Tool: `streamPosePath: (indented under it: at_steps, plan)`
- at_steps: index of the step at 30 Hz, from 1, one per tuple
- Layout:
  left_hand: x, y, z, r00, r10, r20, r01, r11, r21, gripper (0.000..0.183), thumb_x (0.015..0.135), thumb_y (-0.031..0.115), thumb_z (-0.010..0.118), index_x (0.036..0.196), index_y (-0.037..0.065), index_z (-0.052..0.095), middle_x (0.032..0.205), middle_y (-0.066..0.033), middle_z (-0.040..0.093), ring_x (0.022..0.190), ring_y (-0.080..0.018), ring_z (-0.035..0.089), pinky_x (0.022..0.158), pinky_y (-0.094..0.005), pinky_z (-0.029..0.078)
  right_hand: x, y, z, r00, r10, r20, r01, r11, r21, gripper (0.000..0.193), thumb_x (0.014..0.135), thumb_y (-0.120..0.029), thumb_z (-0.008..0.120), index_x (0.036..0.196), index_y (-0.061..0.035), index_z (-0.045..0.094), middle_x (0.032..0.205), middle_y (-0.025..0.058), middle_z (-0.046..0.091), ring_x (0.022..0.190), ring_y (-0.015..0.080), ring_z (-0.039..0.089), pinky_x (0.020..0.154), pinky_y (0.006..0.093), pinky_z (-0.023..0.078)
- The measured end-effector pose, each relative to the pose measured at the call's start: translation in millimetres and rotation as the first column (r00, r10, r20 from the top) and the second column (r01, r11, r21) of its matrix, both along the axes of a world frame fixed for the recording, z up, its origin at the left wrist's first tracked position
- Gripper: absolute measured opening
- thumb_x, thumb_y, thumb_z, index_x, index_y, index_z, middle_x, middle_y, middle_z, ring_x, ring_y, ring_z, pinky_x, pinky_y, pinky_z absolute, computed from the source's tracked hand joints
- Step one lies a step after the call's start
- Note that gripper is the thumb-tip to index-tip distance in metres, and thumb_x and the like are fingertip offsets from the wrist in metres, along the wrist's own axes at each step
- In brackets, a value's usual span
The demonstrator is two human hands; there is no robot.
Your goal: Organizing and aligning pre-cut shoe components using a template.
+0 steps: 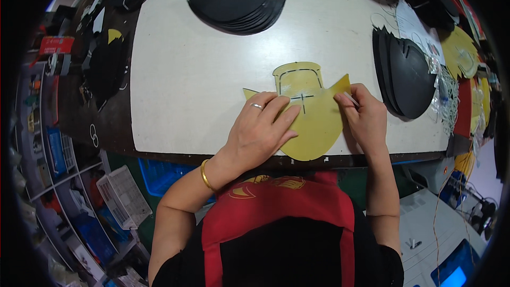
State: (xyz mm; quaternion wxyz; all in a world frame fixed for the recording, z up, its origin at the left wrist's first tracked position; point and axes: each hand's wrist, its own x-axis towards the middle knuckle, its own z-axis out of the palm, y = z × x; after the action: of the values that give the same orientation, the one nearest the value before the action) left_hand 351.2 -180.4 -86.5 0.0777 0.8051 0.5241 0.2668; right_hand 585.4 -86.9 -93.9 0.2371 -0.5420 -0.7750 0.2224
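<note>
A yellow template (pixel 314 134) with a rounded lower edge, pointed side tips and dark slot lines lies flat near the table's front edge. My left hand (pixel 254 132), with a ring and a gold bangle, presses on its left half, fingers spread. At the right tip my right hand (pixel 367 119) is closed around a slim, pale, pen-like stick (pixel 350 99). Those fingers touch the template's right edge. The stick's point is hidden by the fingers. A dark edge shows along the left tip; what lies beneath the template I cannot make out.
Black cut pieces are stacked at the far middle (pixel 239 0), and another black stack (pixel 411 77) stands at the right. Beyond it lie a printed sheet (pixel 419 29) and yellow pieces (pixel 460 50). Shelves with bins (pixel 58 151) line the left side; a white basket (pixel 125 196) stands below the table.
</note>
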Motion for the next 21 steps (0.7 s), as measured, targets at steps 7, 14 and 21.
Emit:
streamPosePath:
  at_steps: [7, 14, 21]
  plan:
    - [3, -4, -8, 1.0, 0.008, -0.007, -0.008, 1.0, 0.003, 0.052, 0.068, 0.02, 0.084, 0.113, 0.002, 0.065, 0.117, -0.0138, 0.06, 0.109, -0.033, 0.057, 0.095, -0.043, 0.05, 0, -3, 2, 0.997, 0.003, 0.072, -0.001, 1.0, -0.026, 0.027, 0.092, -0.028, 0.074, 0.096, -0.002, 0.067, 0.071, 0.012, 0.067, 0.058, 0.0237, 0.065, 0.057, 0.0324, 0.05]
    - [5, -5, -1, 0.999, 0.028, -0.047, -0.029, 0.999, -0.037, 0.05, 0.069, 0.019, 0.083, 0.113, 0.003, 0.065, 0.119, -0.0128, 0.059, 0.113, -0.0335, 0.056, 0.095, -0.0433, 0.051, 11, 19, 32, 0.992, 0.024, -0.128, 0.003, 0.979, 0.204, 0.029, 0.101, -0.03, 0.058, 0.091, -0.004, 0.066, 0.077, 0.0127, 0.066, 0.07, 0.0304, 0.065, 0.064, 0.0379, 0.05]
    - [6, -9, -5, 0.997, 0.055, -0.049, -0.056, 0.998, -0.039, 0.046, 0.074, 0.02, 0.08, 0.114, 0.004, 0.065, 0.12, -0.0133, 0.06, 0.115, -0.0348, 0.056, 0.098, -0.0446, 0.05, -45, 8, 35, 0.896, 0.302, -0.327, -0.355, 0.928, -0.117, 0.022, 0.099, -0.025, 0.063, 0.097, -0.0031, 0.067, 0.082, 0.0128, 0.069, 0.071, 0.0287, 0.067, 0.066, 0.0339, 0.052]
